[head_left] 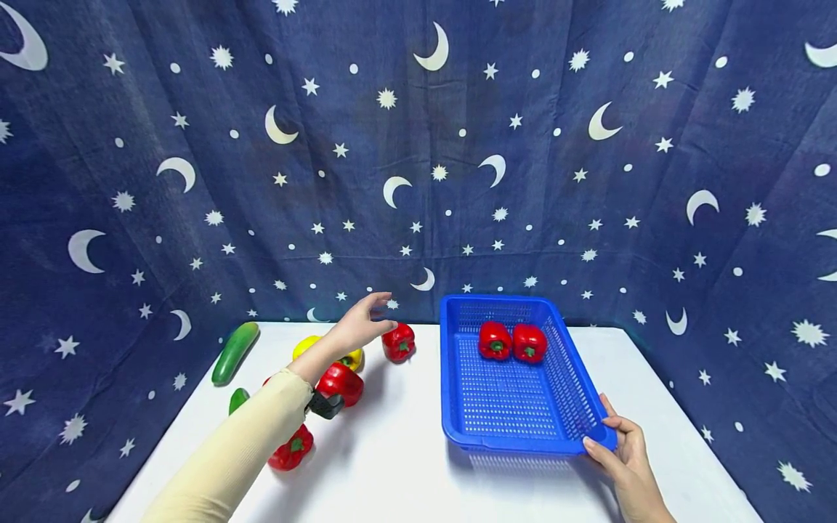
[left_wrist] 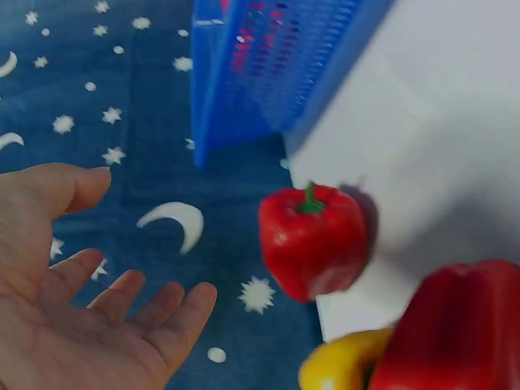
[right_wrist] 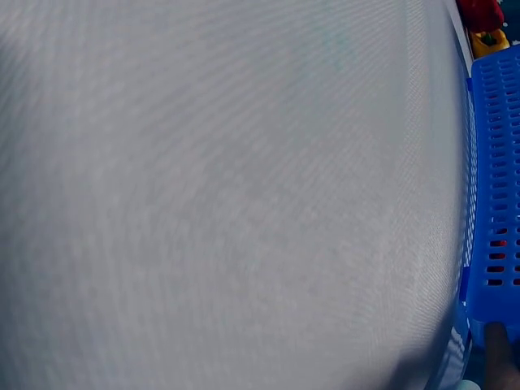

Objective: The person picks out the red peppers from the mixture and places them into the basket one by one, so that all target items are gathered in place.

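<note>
At right: basket (head_left: 506,399), long axis forward; right grip (head_left: 624,457) clamping it, left grip (head_left: 360,325) apart.

Starry blue cloth (head_left: 451,102), white table (head_left: 392,457)

Basket (head_left: 451,392): plastic, perforated, smooth, slight sheen. Red pepper (left_wrist: 313,248): smooth, glossy skin. Backdrop (head_left: 418,240): matt cloth, lightly creased. Tabletop (head_left: 392,465): matt, fine woven-looking texture. Sleeve (head_left: 238,439): matt, ribbed cloth.
</note>
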A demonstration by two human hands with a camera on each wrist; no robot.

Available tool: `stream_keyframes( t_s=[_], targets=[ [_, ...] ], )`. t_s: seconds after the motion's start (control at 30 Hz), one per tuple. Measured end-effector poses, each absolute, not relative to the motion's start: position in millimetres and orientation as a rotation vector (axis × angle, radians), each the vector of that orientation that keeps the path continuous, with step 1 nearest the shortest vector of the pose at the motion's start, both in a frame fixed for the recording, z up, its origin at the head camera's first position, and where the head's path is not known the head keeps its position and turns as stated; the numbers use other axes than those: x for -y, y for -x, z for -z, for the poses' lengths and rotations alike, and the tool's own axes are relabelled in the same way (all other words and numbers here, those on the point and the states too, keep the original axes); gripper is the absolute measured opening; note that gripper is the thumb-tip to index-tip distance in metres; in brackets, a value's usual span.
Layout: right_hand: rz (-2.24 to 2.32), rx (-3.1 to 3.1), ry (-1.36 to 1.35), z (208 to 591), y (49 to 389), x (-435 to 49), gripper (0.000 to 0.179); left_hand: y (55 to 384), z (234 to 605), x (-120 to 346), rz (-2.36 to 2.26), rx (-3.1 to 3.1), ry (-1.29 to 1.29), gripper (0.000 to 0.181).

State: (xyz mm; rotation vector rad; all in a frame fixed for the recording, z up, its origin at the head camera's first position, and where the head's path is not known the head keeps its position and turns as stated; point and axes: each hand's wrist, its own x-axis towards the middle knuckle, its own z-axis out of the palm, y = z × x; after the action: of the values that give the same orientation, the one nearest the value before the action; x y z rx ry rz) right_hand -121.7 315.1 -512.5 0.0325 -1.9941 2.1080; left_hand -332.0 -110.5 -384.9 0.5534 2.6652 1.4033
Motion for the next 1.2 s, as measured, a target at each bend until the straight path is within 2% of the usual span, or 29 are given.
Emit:
stream_keyframes(
  t_s=[0.43,0.83,1.2],
  targets=[
    [-2.136,1.944,-0.079,515,121,-316,0.043,354,420,110,-1.333,-2.613,-0.322,0.073],
    [-2.089,2.059,0.044,511,123,-313,0.048,363,433,96,-1.368,-2.559,-0.186,0.075],
    [-1.999,2.107,-0.018,509,121,-317,0.045,369,443,90,-1.43,-2.483,-0.068,0.079]
  ],
)
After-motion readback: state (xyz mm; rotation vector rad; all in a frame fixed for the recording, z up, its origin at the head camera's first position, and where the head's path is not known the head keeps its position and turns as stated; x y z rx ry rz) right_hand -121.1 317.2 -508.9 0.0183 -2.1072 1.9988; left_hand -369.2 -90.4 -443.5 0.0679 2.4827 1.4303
